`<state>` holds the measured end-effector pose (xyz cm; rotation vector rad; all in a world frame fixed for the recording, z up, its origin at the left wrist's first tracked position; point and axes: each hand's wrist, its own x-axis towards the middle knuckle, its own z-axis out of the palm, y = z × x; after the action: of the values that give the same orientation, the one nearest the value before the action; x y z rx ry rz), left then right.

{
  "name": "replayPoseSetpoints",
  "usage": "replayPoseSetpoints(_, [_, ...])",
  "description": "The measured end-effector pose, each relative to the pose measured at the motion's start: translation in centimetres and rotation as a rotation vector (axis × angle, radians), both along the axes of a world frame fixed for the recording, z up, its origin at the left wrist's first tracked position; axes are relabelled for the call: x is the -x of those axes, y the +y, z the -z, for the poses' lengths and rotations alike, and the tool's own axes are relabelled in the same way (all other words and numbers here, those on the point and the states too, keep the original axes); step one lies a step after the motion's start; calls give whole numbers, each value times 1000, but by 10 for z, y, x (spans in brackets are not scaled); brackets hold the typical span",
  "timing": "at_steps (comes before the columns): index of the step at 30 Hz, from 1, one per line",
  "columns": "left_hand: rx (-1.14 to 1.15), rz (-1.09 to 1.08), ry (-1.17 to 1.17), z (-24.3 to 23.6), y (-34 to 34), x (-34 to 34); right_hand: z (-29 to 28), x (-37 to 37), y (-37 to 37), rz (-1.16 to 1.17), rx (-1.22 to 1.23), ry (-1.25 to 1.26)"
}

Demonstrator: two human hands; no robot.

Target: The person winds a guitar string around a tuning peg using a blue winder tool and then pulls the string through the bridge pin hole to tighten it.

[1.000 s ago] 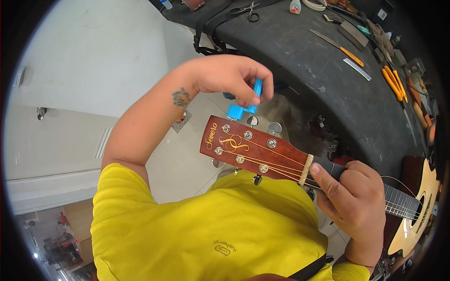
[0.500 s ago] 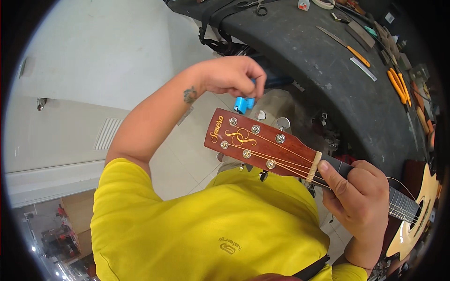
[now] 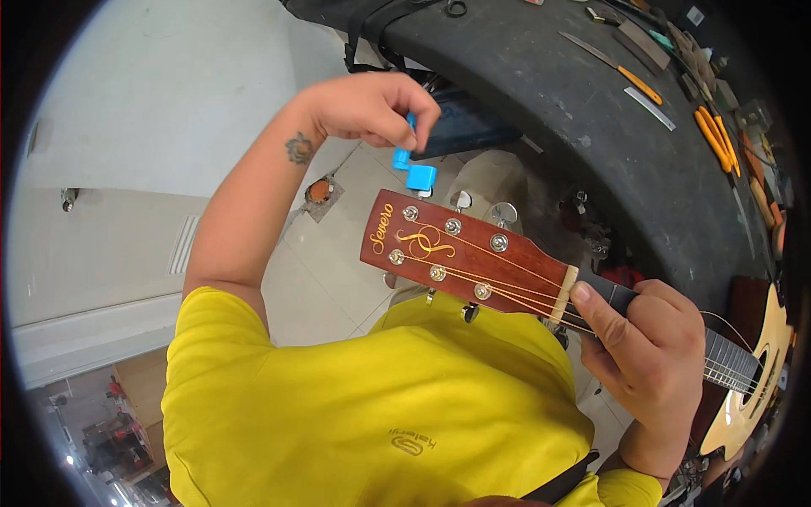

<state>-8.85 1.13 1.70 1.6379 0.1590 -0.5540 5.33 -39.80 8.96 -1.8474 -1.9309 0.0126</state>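
My left hand (image 3: 372, 110) is closed around the handle of a blue string winder (image 3: 421, 177) above the guitar headstock. The winder's head sits over the tuning peg nearest the headstock's tip, on its far side; the peg's button is mostly hidden. A reddish-brown headstock (image 3: 435, 245) with gold lettering lies across the middle, several strings running from its metal posts to the pale nut (image 3: 564, 294). My right hand (image 3: 646, 346) grips the guitar neck (image 3: 612, 294) just past the nut, one digit pressed on the strings. The guitar's light wooden body (image 3: 743, 397) shows at the right.
A dark workbench (image 3: 524, 76) curves along the top and right. On it lie an orange-handled knife (image 3: 638, 83), a metal strip (image 3: 649, 108), orange-handled pliers (image 3: 716, 139) and a dark block (image 3: 644, 46). A loose string (image 3: 733, 319) arcs above the fretboard. White wall panels (image 3: 169, 101) stand at left.
My left hand has moved left and slightly up, and the winder's handle has swung to the left of its head. My right hand keeps its grip; the whole view has shifted a little.
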Motion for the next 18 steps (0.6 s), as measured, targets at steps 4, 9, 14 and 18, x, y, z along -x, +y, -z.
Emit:
replayPoseSetpoints(4, [366, -39, -192, -2, -26, -15, -2, 0, -1, 14, -29, -21])
replayPoseSetpoints(9, [-68, -8, 23, 17, -57, -25, -1, 2, -1, 15, -20, -29])
replayPoseSetpoints(14, [-326, -106, -106, -3, -19, -6, 1, 1, 0, 19, -31, -41])
replayPoseSetpoints(18, [-292, -614, -199, -14, -9, 28, 2, 1, 1, 16, -18, -33])
